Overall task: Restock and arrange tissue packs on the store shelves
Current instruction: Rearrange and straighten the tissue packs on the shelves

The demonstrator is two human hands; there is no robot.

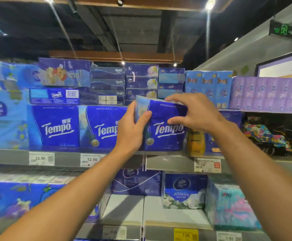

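Blue Tempo pack [166, 126]: held at the front edge of the upper shelf [68, 158], tilted slightly, top leaning toward the camera; white "Tempo" logo faces out; third in a row of like packs.
Left hand [133, 129]: grips the pack's left side; thumb curled over the front face, remaining fingers hidden behind the pack.
Right hand [192, 113]: fingers curled over the pack's top right corner, thumb pressing on the front face just above the logo.
Neighbouring Tempo packs: first pack [54, 126] and second pack [100, 127] stand upright to the left, touching side by side; the second is partly covered by the left hand.
Orange-labelled pack [196, 143]: just right of the held pack, on the same shelf.
Price tags: "11.90" [41, 158] and "12.90" [91, 160] on the shelf rail below the row.
Stacked boxes [107, 82]: dark blue Tempo boxes piled behind and above the row.
Purple packs [265, 93]: top right, well apart from the hands.
Lower shelf: Vinda pack [184, 190] sits below the held pack; a white gap lies to its left.
Image quality: edges blurred, small print unreadable.
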